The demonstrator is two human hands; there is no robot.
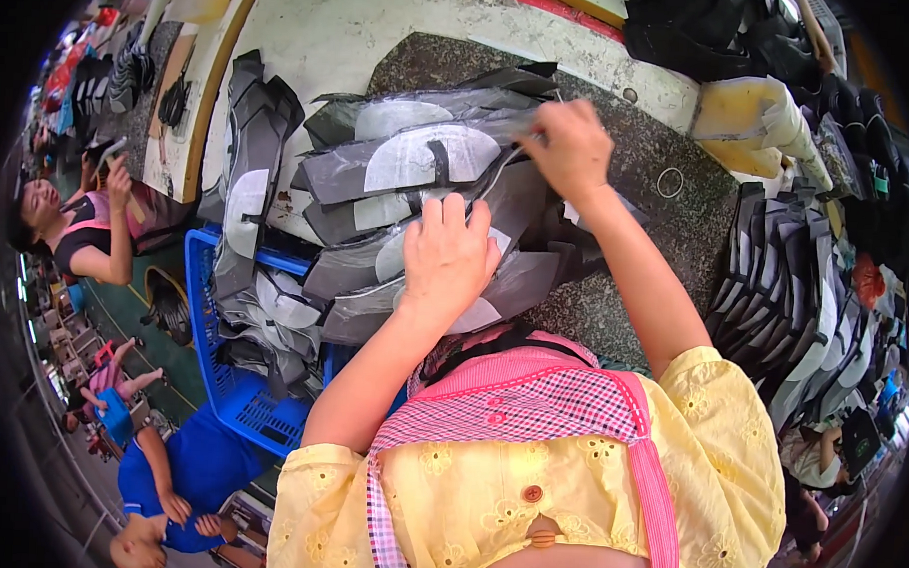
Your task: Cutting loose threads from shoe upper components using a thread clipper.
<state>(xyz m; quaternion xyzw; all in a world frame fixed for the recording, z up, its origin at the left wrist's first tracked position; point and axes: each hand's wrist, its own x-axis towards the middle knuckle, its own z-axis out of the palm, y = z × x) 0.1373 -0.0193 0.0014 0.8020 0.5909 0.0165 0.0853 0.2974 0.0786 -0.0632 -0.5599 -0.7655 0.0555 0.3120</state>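
Dark grey, flat shoe-upper-like pieces with white patches (409,162) lie overlapped in front of me, some with a glossy film on them. My left hand (448,252) rests on the nearer pieces, palm down, its fingers stretched out along a grey piece. Beyond it to the right, my right hand (571,148) is closed in a pinch at the far right end of the stack. Motion blurs its fingertips, so I cannot make out what is between them. A thin pale edge runs from there toward my left fingers.
A blue plastic basket (208,325) with more grey pieces stands at the left. Another stack (775,285) is at the right, near a yellowish container (746,119). On the speckled board (630,140) lies a pale ring (670,182). Other people sit at the left.
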